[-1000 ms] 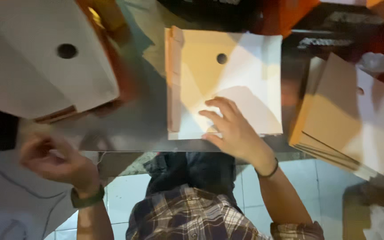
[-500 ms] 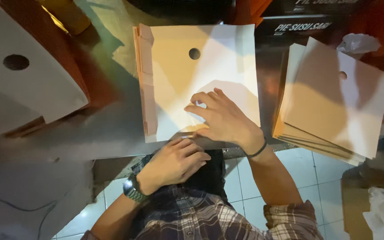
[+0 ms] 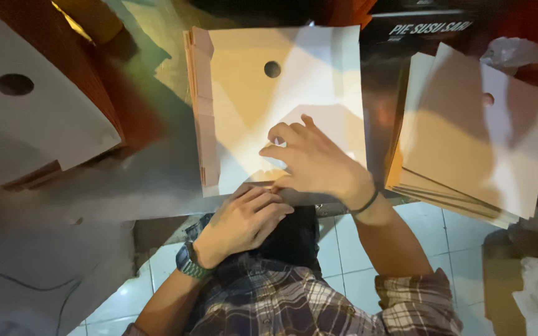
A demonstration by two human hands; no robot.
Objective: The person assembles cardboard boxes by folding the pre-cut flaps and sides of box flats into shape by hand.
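Below my camera, on the grey table (image 3: 157,180), lies a flat cardboard box blank (image 3: 281,106), pale and square, with a round hole (image 3: 273,69) near its far edge and a folded flap strip running down its left side. My right hand (image 3: 319,165) rests on the near part of this blank, its fingers (image 3: 281,134) bent and pressing down on the sheet, spread rather than clenched; they grasp nothing that I can see, only push on the surface. My left hand (image 3: 244,221) sits at the near edge of the same blank, just at the table's rim, with its fingers (image 3: 269,202) curled inward and touching the edge of the cardboard; whether they pinch the edge or only lie against it I cannot tell. A dark watch (image 3: 188,264) is on my left wrist and a thin band (image 3: 365,202) on the right one.

To the right, apart from the blank, a stack of like cardboard sheets (image 3: 474,137) lies fanned and a little askew, the top one also holed. To the left stands a larger white box (image 3: 26,118) with a round hole, tilted. My plaid shirt (image 3: 294,305) and a pale tiled floor (image 3: 356,249) show beneath the table's edge.
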